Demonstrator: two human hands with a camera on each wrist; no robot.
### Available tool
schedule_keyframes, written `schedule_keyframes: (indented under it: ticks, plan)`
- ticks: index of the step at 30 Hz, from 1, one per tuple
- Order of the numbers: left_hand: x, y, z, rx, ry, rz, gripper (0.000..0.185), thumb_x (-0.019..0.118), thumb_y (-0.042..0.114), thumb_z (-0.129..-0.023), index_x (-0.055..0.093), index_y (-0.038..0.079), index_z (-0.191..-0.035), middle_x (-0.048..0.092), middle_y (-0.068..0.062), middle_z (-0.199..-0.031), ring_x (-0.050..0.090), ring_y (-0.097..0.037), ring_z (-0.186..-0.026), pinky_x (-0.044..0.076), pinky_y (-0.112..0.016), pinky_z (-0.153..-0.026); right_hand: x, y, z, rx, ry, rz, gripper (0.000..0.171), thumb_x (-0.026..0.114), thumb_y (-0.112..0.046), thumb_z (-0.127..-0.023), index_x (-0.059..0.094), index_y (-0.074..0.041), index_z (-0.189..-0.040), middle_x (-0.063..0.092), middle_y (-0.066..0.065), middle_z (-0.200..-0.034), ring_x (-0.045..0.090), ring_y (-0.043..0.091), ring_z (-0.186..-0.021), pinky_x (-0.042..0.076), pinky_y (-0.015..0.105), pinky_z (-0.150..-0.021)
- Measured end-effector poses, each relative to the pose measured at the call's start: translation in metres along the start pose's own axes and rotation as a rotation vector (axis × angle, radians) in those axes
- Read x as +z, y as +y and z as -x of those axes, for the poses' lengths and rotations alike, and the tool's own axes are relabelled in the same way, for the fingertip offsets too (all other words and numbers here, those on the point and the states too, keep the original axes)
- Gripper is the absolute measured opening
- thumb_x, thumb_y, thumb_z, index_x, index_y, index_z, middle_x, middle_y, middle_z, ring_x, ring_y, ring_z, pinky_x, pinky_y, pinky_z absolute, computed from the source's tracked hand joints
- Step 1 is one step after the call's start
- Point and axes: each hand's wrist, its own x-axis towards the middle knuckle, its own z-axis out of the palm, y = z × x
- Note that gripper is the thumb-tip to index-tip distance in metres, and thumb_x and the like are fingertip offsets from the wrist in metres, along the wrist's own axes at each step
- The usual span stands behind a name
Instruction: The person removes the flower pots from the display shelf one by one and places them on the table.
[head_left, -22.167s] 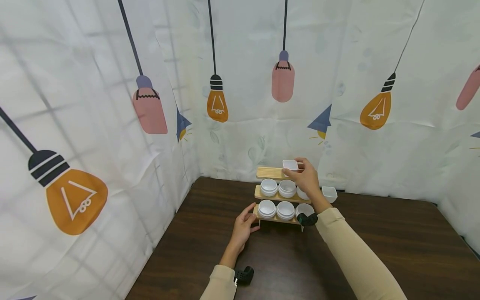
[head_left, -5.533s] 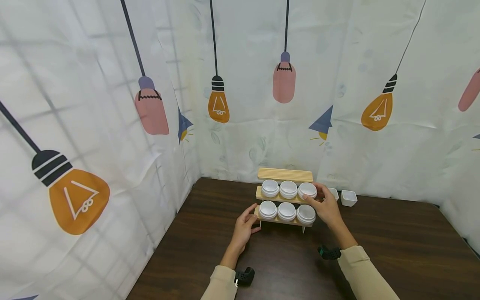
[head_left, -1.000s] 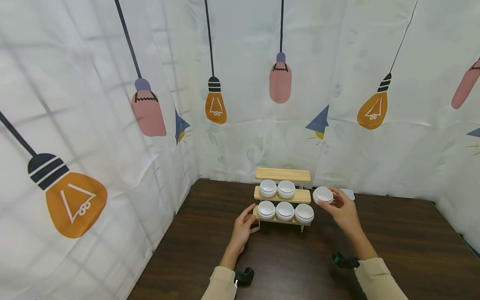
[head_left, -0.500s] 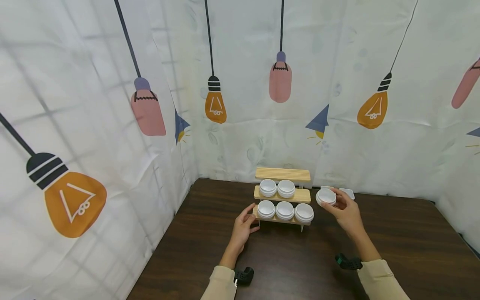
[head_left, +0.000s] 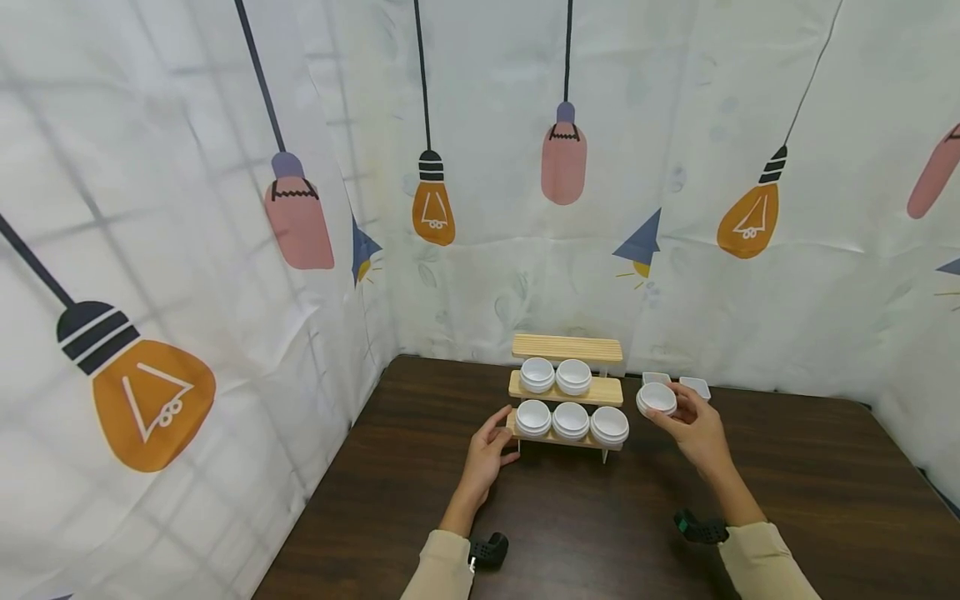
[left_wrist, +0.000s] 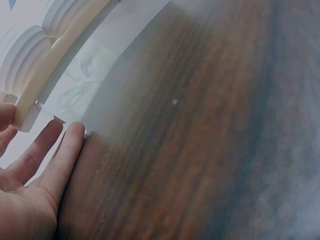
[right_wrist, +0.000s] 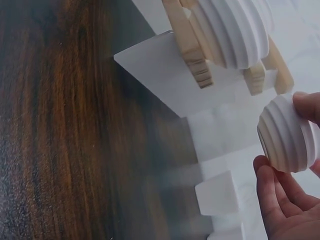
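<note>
Past the right end of the stand (head_left: 567, 346), near the far edge of the tabletop (head_left: 570, 533): right hand (head_left: 701, 432) has a white bowl (head_left: 656, 397) pinched by its side, thumb against fingertips. Bowl's mouth faces up. Right wrist view shows it apart from the stand. Left hand (head_left: 483, 458) is at the left end of the stand's bottom board (head_left: 552, 437), fingers touching; can't tell if it's clamping or just resting.

Step in hand, my read: carrying that one bowl beside the stand. To do it well: hold it level, pinch evenly so it can't roll out of the fingertips, leave a gap to the board ends and to the square dishes (head_left: 695, 387) behind. Stand probably shifts if bumped, so left-hand support is worth having. Ribbed sides should help; finish may be slick.

Stand is three stepped, pale wood boards. Three more bowls (head_left: 570, 419) along the bottom board, two on the middle board (head_left: 606, 392), left end and centre.

Surface: dark wood-grain tabletop, stand nearer its far left corner than its far right. Two square dishes side by side at the far edge.

Room: white curtain (head_left: 495, 125) behind and left, printed with hanging lamps; grid shadows on the left part.
</note>
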Motion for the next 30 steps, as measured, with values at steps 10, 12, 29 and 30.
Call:
schedule_keyframes:
  ticks: [10, 12, 29, 30]
  plan:
    - [0.000, 0.001, 0.000, -0.005, 0.003, 0.003, 0.044, 0.047, 0.012, -0.108, 0.049, 0.016, -0.152, 0.061, -0.012, -0.112, 0.063, -0.025, -0.110, 0.062, -0.045, -0.091, -0.001, 0.008, 0.000, 0.061, -0.028, 0.027, 0.068, 0.079, -0.031, -0.092, 0.049, -0.007, -0.149, 0.062, 0.026, -0.132, 0.056, -0.005, -0.086, 0.050, 0.013, -0.069]
    - [0.000, 0.001, 0.000, -0.004, 0.001, 0.005, 0.044, 0.047, 0.012, -0.108, 0.049, 0.016, -0.152, 0.061, -0.012, -0.112, 0.063, -0.026, -0.110, 0.062, -0.046, -0.091, -0.001, 0.010, 0.000, 0.072, -0.031, 0.025, 0.069, 0.079, -0.030, -0.091, 0.048, -0.007, -0.149, 0.061, 0.027, -0.133, 0.056, -0.005, -0.086, 0.050, 0.013, -0.069]
    - [0.001, 0.002, 0.001, -0.008, 0.005, 0.005, 0.044, 0.047, 0.013, -0.109, 0.049, 0.016, -0.153, 0.060, -0.012, -0.112, 0.062, -0.030, -0.112, 0.061, -0.047, -0.091, 0.000, 0.027, -0.003, 0.113, -0.038, 0.056, 0.067, 0.080, -0.031, -0.091, 0.051, -0.007, -0.146, 0.061, 0.029, -0.135, 0.055, -0.006, -0.085, 0.050, 0.015, -0.069]
    - [0.001, 0.002, 0.002, -0.007, 0.005, 0.005, 0.044, 0.047, 0.013, -0.109, 0.049, 0.016, -0.153, 0.060, -0.012, -0.112, 0.062, -0.031, -0.113, 0.061, -0.047, -0.091, 0.000, 0.028, -0.003, 0.116, -0.040, 0.057, 0.067, 0.080, -0.031, -0.091, 0.051, -0.007, -0.146, 0.060, 0.029, -0.135, 0.055, -0.006, -0.086, 0.050, 0.015, -0.069]
